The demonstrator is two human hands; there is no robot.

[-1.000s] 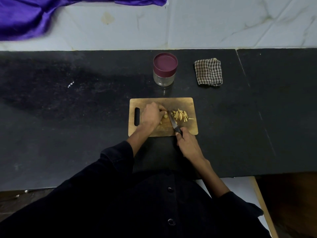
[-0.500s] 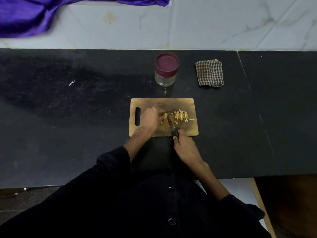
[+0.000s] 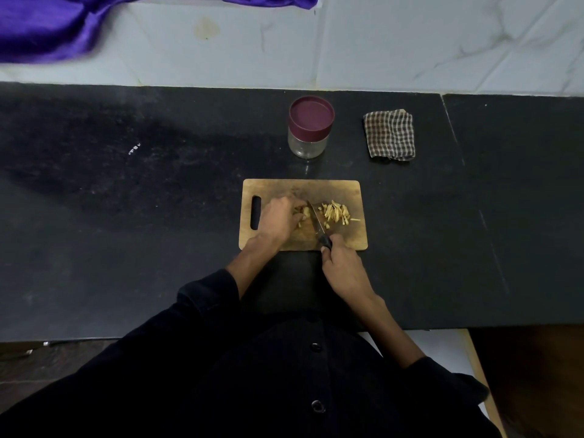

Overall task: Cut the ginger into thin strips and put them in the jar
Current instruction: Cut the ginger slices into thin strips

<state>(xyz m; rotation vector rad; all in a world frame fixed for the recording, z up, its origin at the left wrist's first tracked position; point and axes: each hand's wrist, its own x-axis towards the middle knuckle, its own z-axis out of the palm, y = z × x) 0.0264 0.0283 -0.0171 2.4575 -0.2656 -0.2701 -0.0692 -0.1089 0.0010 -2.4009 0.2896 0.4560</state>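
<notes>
1. Ginger [image 3: 304,212] lay on the wooden cutting board [image 3: 284,188], a small pale stub tucked under the fingertips of the left hand [image 3: 279,218] and touching the flat of the blade on its other side.
2. Judged from its look, the stub was light, firm and fibrous, likely damp on the cut faces and so apt to slide; being so small, it called for a hold from above with the fingertips pulled back from the edge.
3. Cut ginger strips [image 3: 335,212] sat in a loose heap beyond the blade, away from the left hand and just ahead of the right hand [image 3: 343,268]. They looked thin, light and easy to scatter, better gathered as a bunch than picked up singly.
4. The left hand was knuckles-up, its fingers curled down and pressing the stub to the board; how the thumb lay could not be told.
5. The right hand was clamped round the dark handle of the knife [image 3: 317,223] at the near edge of the board, the blade pointing away from the body with its tip past the stub.
6. The jar [image 3: 309,129] stood well beyond both hands on the black countertop [image 3: 126,216], its maroon lid [image 3: 311,112] on, so it would need opening before any strips went in.
7. A checked cloth [image 3: 389,134] lay folded to the right of the jar, apart from it.
</notes>
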